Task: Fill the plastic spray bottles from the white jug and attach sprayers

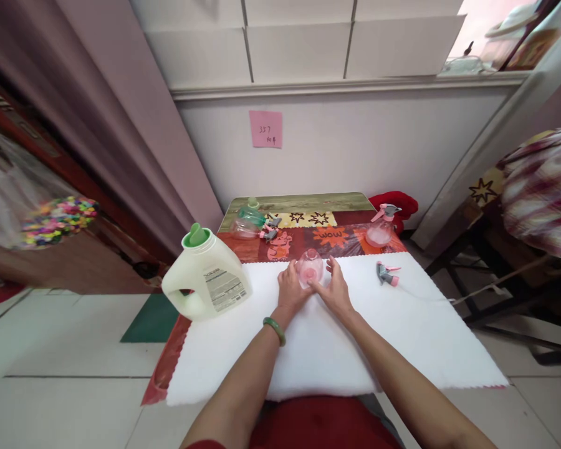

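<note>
A small clear pink bottle [310, 267] without a top stands on the white cloth [318, 349] in the middle of the table. My left hand [290, 288] curls against its left side and my right hand [335, 289] against its right side, so both hold it. A green bangle [275, 329] circles my left wrist. A pink and grey spray head [386, 274] lies loose on the cloth to the right.
A white detergent jug with a green cap [206, 274] stands at the table's left edge. Two spray bottles [253, 223] lie at the back left, another pink spray bottle [381, 228] stands back right. A chair with plaid cloth [537, 187] is on the right.
</note>
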`<state>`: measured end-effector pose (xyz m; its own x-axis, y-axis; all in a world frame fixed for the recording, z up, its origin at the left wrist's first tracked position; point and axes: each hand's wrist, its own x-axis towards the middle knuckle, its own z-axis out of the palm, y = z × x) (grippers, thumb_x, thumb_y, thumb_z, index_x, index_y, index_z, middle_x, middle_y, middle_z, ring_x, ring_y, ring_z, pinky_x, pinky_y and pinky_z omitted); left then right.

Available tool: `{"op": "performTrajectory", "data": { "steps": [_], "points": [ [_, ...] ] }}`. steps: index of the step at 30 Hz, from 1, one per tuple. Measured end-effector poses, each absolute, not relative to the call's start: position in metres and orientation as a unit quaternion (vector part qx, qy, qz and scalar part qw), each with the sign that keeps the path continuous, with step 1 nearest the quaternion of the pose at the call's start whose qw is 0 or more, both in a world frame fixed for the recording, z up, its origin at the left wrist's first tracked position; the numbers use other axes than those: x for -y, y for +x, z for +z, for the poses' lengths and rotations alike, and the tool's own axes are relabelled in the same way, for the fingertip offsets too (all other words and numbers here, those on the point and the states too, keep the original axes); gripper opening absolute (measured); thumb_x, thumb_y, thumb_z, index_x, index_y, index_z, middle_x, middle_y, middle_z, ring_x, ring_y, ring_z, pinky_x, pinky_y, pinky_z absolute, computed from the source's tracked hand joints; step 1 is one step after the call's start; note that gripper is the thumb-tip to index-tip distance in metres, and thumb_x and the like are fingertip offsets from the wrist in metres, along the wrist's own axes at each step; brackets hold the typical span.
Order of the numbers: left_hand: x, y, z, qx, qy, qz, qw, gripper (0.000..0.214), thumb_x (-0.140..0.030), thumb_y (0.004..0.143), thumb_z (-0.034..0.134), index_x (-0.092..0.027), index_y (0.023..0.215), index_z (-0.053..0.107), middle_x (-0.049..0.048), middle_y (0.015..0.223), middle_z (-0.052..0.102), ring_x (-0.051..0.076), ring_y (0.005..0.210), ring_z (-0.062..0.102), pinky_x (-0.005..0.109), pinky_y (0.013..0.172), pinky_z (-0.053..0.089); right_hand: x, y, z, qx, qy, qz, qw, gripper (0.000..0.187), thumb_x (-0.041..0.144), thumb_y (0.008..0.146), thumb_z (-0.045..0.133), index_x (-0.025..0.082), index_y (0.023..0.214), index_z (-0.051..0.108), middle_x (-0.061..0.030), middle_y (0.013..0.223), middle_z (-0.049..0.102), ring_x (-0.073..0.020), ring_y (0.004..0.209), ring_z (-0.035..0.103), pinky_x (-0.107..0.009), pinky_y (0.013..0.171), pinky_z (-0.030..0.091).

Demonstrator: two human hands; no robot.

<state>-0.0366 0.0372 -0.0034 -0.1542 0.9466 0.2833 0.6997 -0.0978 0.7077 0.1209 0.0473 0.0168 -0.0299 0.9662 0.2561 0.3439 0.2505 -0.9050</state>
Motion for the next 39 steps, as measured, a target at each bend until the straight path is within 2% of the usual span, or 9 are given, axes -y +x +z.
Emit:
{"op": "performTrajectory", "data": {
  "steps": [7, 13, 17, 20, 22, 27, 31, 36, 39],
  "points": [
    [-0.037, -0.037, -0.005, -0.635, 0.636, 0.407, 0.16, 0.091, -0.031, 0.072, 0.077, -0.012, 0.152, 0.038, 0.027, 0.142, 0.06, 0.043, 0.135, 0.055, 0.061, 0.116, 0.033, -0.062, 0.104, -0.01, 0.675, -0.538, 0.27, 0.425, 0.079, 0.059, 0.082, 0.07, 0.018, 0.146, 0.049, -0.0186, 0.141, 0.063, -0.0369, 0.129, 0.06, -0.055, 0.112, 0.046],
    [0.013, -0.034, 0.015, -0.595, 0.637, 0.461, 0.165, 0.064, -0.027, 0.076, 0.073, -0.018, 0.137, 0.055, 0.022, 0.145, 0.059, 0.038, 0.139, 0.054, 0.058, 0.117, 0.04, -0.055, 0.105, -0.011, 0.679, -0.556, 0.249, 0.41, 0.091, 0.063, 0.085, 0.067, 0.017, 0.158, 0.037, -0.0224, 0.155, 0.054, -0.0411, 0.138, 0.056, -0.056, 0.112, 0.045],
    [0.081, -0.05, 0.045, -0.593, 0.599, 0.523, 0.13, 0.048, -0.032, 0.091, 0.065, -0.024, 0.138, 0.054, 0.0172, 0.149, 0.057, 0.032, 0.141, 0.052, 0.055, 0.119, 0.039, -0.049, 0.106, -0.008, 0.678, -0.559, 0.259, 0.401, 0.096, 0.063, 0.089, 0.065, 0.016, 0.163, 0.028, -0.0258, 0.16, 0.047, -0.0446, 0.143, 0.05, -0.057, 0.114, 0.043],
    [0.115, -0.089, 0.067, -0.637, 0.463, 0.615, 0.033, 0.039, -0.032, 0.09, 0.07, -0.025, 0.127, 0.061, 0.0128, 0.128, 0.067, 0.03, 0.126, 0.062, 0.05, 0.114, 0.044, -0.047, 0.105, -0.01, 0.665, -0.568, 0.248, 0.417, 0.097, 0.063, 0.09, 0.064, 0.014, 0.165, 0.026, -0.0271, 0.162, 0.044, -0.0457, 0.147, 0.046, -0.059, 0.116, 0.04],
    [0.125, -0.125, 0.076, -0.663, 0.382, 0.643, -0.029, 0.04, -0.036, 0.089, 0.071, -0.022, 0.124, 0.058, 0.0128, 0.123, 0.064, 0.03, 0.122, 0.061, 0.05, 0.114, 0.041, -0.048, 0.105, -0.013, 0.656, -0.575, 0.242, 0.426, 0.101, 0.064, 0.088, 0.065, 0.012, 0.165, 0.025, -0.0278, 0.161, 0.045, -0.0463, 0.147, 0.046, -0.06, 0.116, 0.04],
    [0.12, -0.203, 0.077, -0.701, 0.258, 0.659, -0.087, 0.061, -0.042, 0.081, 0.076, -0.019, 0.131, 0.048, 0.0157, 0.134, 0.054, 0.029, 0.128, 0.054, 0.048, 0.115, 0.038, -0.054, 0.106, -0.019, 0.65, -0.563, 0.201, 0.469, 0.109, 0.072, 0.085, 0.066, 0.01, 0.165, 0.024, -0.0301, 0.159, 0.045, -0.0462, 0.145, 0.047, -0.062, 0.116, 0.041],
    [0.108, -0.228, 0.065, -0.73, 0.238, 0.64, -0.036, 0.064, -0.046, 0.073, 0.082, -0.02, 0.125, 0.055, 0.0125, 0.125, 0.063, 0.029, 0.119, 0.06, 0.045, 0.108, 0.044, -0.048, 0.111, -0.014, 0.67, -0.483, 0.039, 0.562, 0.095, 0.067, 0.095, 0.057, 0.01, 0.163, 0.025, -0.0302, 0.161, 0.041, -0.045, 0.151, 0.04, -0.068, 0.118, 0.034],
    [0.094, -0.24, 0.053, -0.761, 0.239, 0.602, 0.042, 0.039, -0.051, 0.086, 0.074, -0.018, 0.106, 0.067, 0.0049, 0.093, 0.07, 0.024, 0.087, 0.068, 0.043, 0.087, 0.055, -0.026, 0.098, 0.0, 0.809, -0.263, -0.074, 0.521, 0.079, 0.051, 0.098, 0.063, 0.021, 0.163, 0.029, -0.0223, 0.158, 0.048, -0.0395, 0.149, 0.045, -0.068, 0.123, 0.029],
    [0.087, -0.246, 0.055, -0.77, 0.252, 0.583, 0.058, 0.035, -0.046, 0.097, 0.067, -0.016, 0.115, 0.068, 0.0077, 0.108, 0.071, 0.022, 0.092, 0.069, 0.042, 0.084, 0.059, -0.014, 0.079, 0.01, 0.844, -0.178, -0.037, 0.505, 0.081, 0.044, 0.096, 0.069, 0.023, 0.164, 0.03, -0.0208, 0.157, 0.05, -0.038, 0.148, 0.046, -0.066, 0.123, 0.033]
  ]
}}
